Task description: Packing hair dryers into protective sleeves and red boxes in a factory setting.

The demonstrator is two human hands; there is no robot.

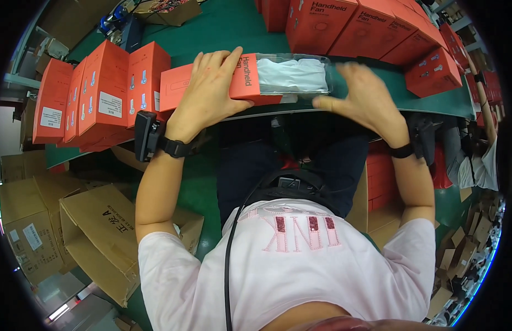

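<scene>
We are reaching both forearms up from the lower edge toward the green table (pixel 223 27), each wrist wearing a black band with a small black device. Our left hand (pixel 209 91) is lying palm down, fingers spread and flat, on top of the orange box (pixel 211 83) that is resting at the table's near edge; it is pressing on the box rather than closing around it. Our right hand (pixel 366 96) is arching open, blurred, with its thumb touching the near right corner of the clear plastic tray (pixel 293 75) that is sticking out of the box's right end, a white item lying inside. More orange boxes are standing at left (pixel 101 94) and stacked at upper right (pixel 372 27).
</scene>
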